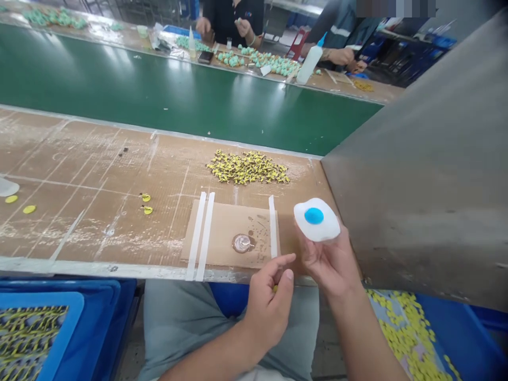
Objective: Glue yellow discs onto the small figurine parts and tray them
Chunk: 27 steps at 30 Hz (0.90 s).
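Observation:
My right hand (331, 264) is wrapped round a white squeeze bottle (316, 233), its end with a round blue patch facing up toward me. Left of it, my left hand (268, 304) is curled, index finger stretched toward the right hand. A bit of a small yellow piece (274, 289) shows between its thumb and fingers; the rest is hidden. Just beyond the hands, a cardboard sheet (222, 227) with white tape strips lies on the table, bearing a round whitish glue-like puddle (243, 243) and brown spots.
A heap of small yellow-and-black pieces (248, 167) lies behind the cardboard. Two similar pieces (146, 203) and yellow discs (29, 209) lie left. A metal panel (420, 169) rises at right. Blue trays (75, 317) flank my legs. Beyond a green belt (166, 95), two people work.

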Available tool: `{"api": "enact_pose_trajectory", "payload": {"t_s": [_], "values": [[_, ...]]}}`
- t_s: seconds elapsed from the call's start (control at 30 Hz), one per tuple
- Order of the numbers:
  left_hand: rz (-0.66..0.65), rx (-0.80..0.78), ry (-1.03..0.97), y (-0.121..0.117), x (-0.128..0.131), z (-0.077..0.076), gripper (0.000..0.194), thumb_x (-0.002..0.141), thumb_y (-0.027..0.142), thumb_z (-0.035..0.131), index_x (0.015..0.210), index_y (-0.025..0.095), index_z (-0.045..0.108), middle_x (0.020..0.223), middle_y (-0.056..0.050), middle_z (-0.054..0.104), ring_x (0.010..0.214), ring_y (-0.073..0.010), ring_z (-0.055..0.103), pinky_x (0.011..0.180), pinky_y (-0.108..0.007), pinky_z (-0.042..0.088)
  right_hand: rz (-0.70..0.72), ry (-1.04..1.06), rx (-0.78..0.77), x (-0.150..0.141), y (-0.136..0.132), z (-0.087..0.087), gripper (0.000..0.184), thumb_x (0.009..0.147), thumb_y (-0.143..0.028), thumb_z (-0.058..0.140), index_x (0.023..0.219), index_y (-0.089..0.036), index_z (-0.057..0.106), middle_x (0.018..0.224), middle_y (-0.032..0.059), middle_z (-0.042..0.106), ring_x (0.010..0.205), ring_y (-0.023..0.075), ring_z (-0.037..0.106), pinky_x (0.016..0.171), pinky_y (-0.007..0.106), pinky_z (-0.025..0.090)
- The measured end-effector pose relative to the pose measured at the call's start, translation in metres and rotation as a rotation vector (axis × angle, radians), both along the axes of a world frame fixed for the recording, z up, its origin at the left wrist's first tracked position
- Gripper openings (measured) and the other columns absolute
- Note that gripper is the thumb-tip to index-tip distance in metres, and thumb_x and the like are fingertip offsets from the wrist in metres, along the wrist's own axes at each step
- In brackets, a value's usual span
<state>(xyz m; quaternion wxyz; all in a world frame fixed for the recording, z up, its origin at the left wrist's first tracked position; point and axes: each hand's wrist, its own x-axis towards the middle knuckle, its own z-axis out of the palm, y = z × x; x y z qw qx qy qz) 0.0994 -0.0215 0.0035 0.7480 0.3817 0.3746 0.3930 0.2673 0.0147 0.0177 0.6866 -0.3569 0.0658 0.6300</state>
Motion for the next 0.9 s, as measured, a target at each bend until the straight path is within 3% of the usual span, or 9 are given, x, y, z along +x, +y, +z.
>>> {"api": "enact_pose_trajectory", "payload": {"t_s": [0.17,0.27,0.5,0.7,0.9], "values": [[-0.048,-0.009,0.037,0.001,-0.012,0.009,0.039,0.089,0.050,0.057,0.100,0.014,0.070,0.054,0.007,0.030,0.048,-0.0079,0.021,0.046,-0.024,0.018,-0.092,0.513,0.010,0.038,0.044,-0.002,0.053,0.075,-0.035,0.072,0.125,-0.019,0.061,0.109,0.0115,0.075,0.099,0.0264,0.073,0.061,0.037,0.063],[-0.014,-0.019,0.070,0.001,-0.025,0.011,0.039,0.087,0.050,0.061,0.095,0.013,0.071,0.054,0.007,0.029,0.049,-0.0076,0.020,0.046,-0.024,0.015,-0.130,0.601,0.042,0.054,0.076,-0.003,0.059,0.071,-0.035,0.074,0.125,-0.017,0.062,0.110,0.0126,0.074,0.099,0.0265,0.073,0.059,0.036,0.062],[0.216,-0.117,0.105,-0.003,-0.071,0.004,0.036,0.083,0.047,0.068,0.092,0.013,0.071,0.053,0.009,0.024,0.049,-0.0068,0.018,0.047,-0.022,0.016,-0.133,0.740,0.100,0.087,0.127,-0.003,0.070,0.067,-0.037,0.075,0.129,-0.010,0.056,0.118,0.0143,0.069,0.099,0.0220,0.071,0.061,0.033,0.062],[0.439,-0.236,0.147,-0.004,-0.100,0.000,0.035,0.074,0.042,0.077,0.090,0.012,0.072,0.053,0.010,0.022,0.049,-0.0058,0.017,0.044,-0.018,0.017,-0.152,0.723,0.171,0.102,0.141,-0.001,0.061,0.072,-0.038,0.073,0.126,-0.014,0.058,0.111,0.0094,0.070,0.093,0.0195,0.073,0.058,0.027,0.063],[0.477,-0.318,0.052,-0.005,-0.108,-0.003,0.027,0.076,0.034,0.078,0.092,0.012,0.071,0.052,0.010,0.028,0.044,-0.0038,0.019,0.039,-0.017,0.020,-0.186,0.455,0.215,0.100,0.144,0.005,0.056,0.086,-0.052,0.058,0.128,-0.016,0.054,0.100,0.0087,0.070,0.079,0.0144,0.073,0.051,0.020,0.061]]}}
